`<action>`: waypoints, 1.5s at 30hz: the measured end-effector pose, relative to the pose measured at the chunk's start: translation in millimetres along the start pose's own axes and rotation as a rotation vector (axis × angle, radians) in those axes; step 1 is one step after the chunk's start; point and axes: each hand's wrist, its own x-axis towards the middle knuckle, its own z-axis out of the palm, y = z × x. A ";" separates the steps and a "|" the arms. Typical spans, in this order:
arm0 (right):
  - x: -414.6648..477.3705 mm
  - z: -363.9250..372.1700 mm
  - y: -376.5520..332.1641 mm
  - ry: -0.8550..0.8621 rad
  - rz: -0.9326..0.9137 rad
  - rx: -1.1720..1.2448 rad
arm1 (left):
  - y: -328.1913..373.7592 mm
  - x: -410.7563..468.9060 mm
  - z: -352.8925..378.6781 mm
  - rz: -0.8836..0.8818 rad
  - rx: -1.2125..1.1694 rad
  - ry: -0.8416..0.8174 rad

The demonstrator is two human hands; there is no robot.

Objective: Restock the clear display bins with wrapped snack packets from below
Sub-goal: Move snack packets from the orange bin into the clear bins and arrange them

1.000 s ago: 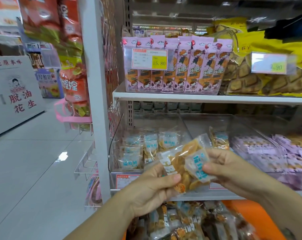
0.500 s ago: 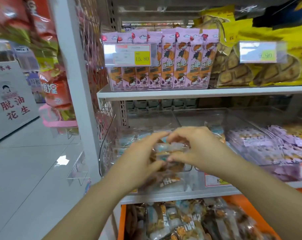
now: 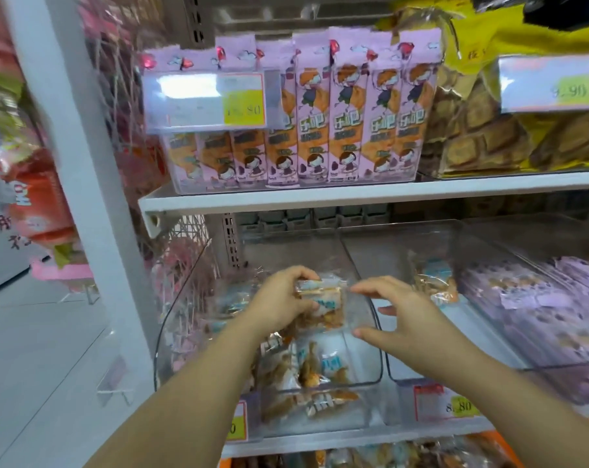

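The left hand [image 3: 279, 307] grips a snack packet [image 3: 325, 300] over the clear bin [image 3: 377, 363], the right hand [image 3: 411, 315] spread loose beside it, under pink 乐吧 packs [image 3: 347, 123]; a price tag [image 3: 460, 406] reads 8.80.

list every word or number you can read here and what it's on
"乐吧" on the pink packets, upper shelf.
"80", first digits blurred, on the left price tag.
"90", rest blurred, on the right price tag.
"8.80" on the lower price tag.
Blue labels on the snack packets and print on the red bag: too blurred to read.
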 end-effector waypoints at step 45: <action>-5.7 9.4 15.5 -0.020 -0.070 0.119 | 8.4 -4.8 18.1 -0.108 0.515 0.172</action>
